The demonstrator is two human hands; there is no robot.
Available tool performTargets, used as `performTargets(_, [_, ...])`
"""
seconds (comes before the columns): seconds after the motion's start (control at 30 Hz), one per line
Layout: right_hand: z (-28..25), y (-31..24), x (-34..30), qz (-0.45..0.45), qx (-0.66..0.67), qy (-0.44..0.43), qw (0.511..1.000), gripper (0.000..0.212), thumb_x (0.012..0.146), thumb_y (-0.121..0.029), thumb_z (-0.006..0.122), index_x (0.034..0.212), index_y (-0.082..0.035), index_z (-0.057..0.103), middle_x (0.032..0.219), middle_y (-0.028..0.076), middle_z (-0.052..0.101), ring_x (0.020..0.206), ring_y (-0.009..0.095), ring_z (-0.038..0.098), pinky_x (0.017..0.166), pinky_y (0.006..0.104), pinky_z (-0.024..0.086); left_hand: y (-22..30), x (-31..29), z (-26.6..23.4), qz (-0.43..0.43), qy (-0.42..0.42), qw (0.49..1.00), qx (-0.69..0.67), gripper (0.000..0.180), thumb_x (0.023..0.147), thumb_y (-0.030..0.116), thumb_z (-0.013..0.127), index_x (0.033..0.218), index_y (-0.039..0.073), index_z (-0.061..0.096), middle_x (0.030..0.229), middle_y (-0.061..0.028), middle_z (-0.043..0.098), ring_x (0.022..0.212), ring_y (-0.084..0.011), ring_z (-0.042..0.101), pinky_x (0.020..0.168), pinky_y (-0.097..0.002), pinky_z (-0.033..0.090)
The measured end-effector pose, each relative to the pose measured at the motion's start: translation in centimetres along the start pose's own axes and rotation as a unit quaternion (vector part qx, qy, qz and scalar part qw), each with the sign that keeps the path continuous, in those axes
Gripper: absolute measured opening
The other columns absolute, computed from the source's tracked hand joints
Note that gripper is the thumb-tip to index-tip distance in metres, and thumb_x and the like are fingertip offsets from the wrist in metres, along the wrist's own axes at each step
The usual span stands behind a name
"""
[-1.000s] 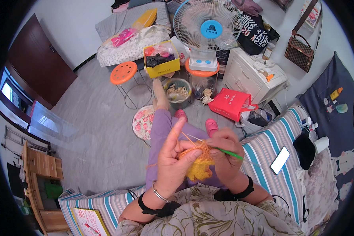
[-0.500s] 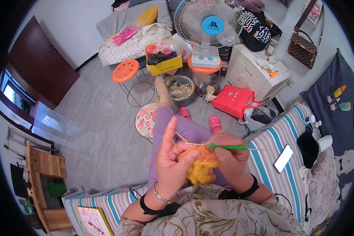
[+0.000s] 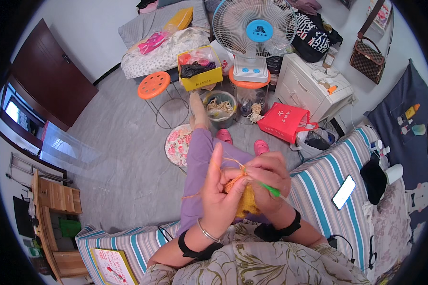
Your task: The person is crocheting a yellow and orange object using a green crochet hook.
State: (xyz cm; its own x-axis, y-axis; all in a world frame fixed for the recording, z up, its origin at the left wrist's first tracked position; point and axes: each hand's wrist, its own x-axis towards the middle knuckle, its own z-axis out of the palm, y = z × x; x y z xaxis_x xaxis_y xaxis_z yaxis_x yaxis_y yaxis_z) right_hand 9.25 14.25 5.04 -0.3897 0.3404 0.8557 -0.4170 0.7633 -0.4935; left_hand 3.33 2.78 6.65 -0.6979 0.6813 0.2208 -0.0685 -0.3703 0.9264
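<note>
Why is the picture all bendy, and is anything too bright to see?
In the head view, the fisheye lens makes the wooden furniture near the rim look curved and tilted, with black corners around; also in the head view, the phone screen is glaring white, so I can't see what's on it; and there too, the yarn piece's tiny stitches are hard to make out.

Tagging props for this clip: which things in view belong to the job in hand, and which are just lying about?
In the job:
- orange-and-yellow yarn piece, pinched in the left hand
- green-handled tool, held in the right hand

Lying about, apart from the hands:
- phone
- fan
- red bag
- yellow box
- orange stool
</note>
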Motion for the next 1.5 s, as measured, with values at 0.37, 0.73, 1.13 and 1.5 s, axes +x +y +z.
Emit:
performTargets(0.37, [1.2,-0.6,-1.2,0.262,0.454,0.053,0.850,0.012,0.091,-0.008,0.055,0.100,0.000,0.056,0.096,0.013,0.057,0.091,0.021,0.055,0.083,0.0336,0.044,0.9,-0.5,-2.9,0.025,-0.050,0.995,0.081,0.071,0.085,-0.006,0.056,0.145,0.000,0.018,0.107,-0.0072,0.056,0.095,-0.0110,0.055,0.082,-0.0224,0.044])
performTargets(0.73, [-0.4,-0.4,0.3,0.177,0.376,-0.042,0.909,0.010,0.090,-0.006,0.052,0.098,0.000,0.054,0.092,0.015,0.058,0.086,0.023,0.056,0.079,0.0356,0.044,1.1,-0.9,-3.4,0.028,-0.088,0.995,0.025,0.065,0.086,-0.002,0.048,0.144,-0.002,0.020,0.092,-0.0032,0.049,0.086,-0.0109,0.047,0.084,-0.0244,0.037])
performTargets(1.13, [-1.2,-0.3,0.9,0.178,0.409,-0.038,0.894,0.009,0.090,-0.009,0.051,0.092,0.000,0.052,0.086,0.014,0.055,0.079,0.021,0.054,0.073,0.0335,0.044,-1.1,-0.4,-3.6,0.087,-0.126,0.986,-0.066,0.065,0.085,0.001,0.053,0.143,-0.001,0.024,0.086,-0.0027,0.051,0.086,-0.0155,0.048,0.089,-0.0337,0.040])
performTargets(1.5, [-1.0,-0.2,0.3,0.285,0.503,-0.003,0.816,0.010,0.091,-0.011,0.049,0.092,-0.001,0.051,0.085,0.012,0.054,0.075,0.019,0.052,0.069,0.0309,0.043,-0.6,-0.6,-3.1,0.092,-0.098,0.990,-0.037,0.053,0.087,-0.001,0.051,0.137,-0.001,0.034,0.090,-0.0049,0.055,0.088,-0.0136,0.050,0.087,-0.0297,0.040])
